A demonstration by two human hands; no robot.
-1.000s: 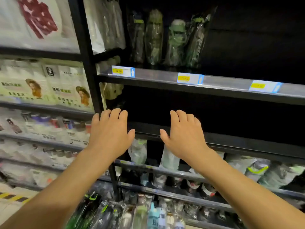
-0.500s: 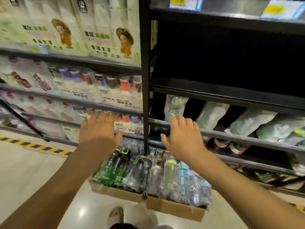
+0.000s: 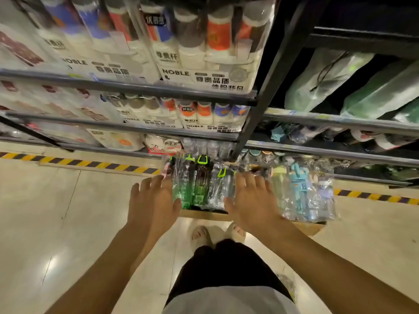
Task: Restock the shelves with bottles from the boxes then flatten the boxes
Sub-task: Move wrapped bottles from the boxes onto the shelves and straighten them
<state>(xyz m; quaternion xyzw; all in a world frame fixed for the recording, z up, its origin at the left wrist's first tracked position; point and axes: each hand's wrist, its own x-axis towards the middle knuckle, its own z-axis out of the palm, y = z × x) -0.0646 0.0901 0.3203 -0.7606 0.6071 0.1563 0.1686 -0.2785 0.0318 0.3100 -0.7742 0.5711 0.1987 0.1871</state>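
1. My left hand point(image 3: 154, 200) is spread wide, palm down, fingers straight, gripping nothing. It hangs over the left end of the box, thumb just beside the green bottles.
2. My right hand point(image 3: 251, 200) is the same: flat, fingers fanned and empty, over the middle of the pack.
3. I cannot tell whether either palm actually touches the wrapping.
4. The plastic-wrapped drinking bottles point(image 3: 217, 186) stand upright, packed tight in a low brown cardboard box point(image 3: 309, 227) on the floor at the foot of the shelving.
5. Between my hands are dark green bottles with neon-green loop lids point(image 3: 188, 189). To the right of my right hand is a light-blue bottle point(image 3: 299, 189).
6. Above the box, dark metal shelves point(image 3: 136, 87) hold clear packs of stacked paper cups marked NOBLE point(image 3: 204, 53) in the left bay. The right bay holds bagged bottles point(image 3: 328, 80) lying tilted.
7. Yellow-and-black striped floor tape point(image 3: 90, 164) runs along the shelf base on the pale glossy floor.
8. Below my wrists are pale slippers point(image 3: 199, 234) and black shorts point(image 3: 226, 264), just short of the box.
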